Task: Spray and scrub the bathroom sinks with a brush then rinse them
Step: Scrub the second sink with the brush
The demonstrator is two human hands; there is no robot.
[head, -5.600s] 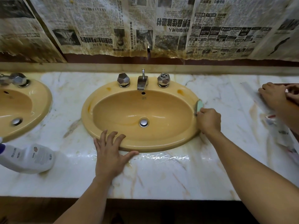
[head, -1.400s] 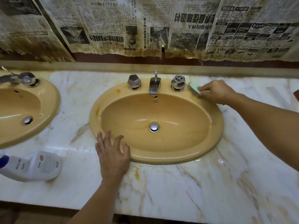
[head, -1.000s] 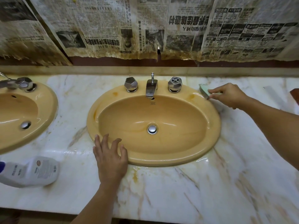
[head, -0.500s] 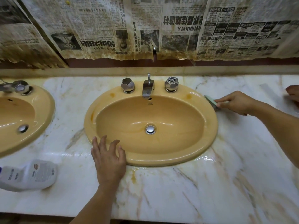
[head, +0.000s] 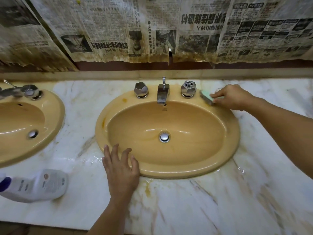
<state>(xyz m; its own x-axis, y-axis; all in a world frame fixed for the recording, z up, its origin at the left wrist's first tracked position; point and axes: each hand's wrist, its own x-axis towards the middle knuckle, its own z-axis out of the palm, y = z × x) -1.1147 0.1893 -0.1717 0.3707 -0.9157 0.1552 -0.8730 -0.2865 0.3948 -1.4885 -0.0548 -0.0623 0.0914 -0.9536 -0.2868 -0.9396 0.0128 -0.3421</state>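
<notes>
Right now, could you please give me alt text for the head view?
A right hand grips a green scrubbing sponge against the back rim of a yellow oval ceramic sink; the left hand rests open at its front rim.

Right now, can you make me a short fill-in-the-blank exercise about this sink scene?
1. The right hand holds the scrub pad next to the ____ tap handle.
2. The white bottle lies on its ____.
3. Stained ____ hangs above the faucet.
4. The left hand holds ____.
Missing: right; side; newspaper; nothing.
</notes>
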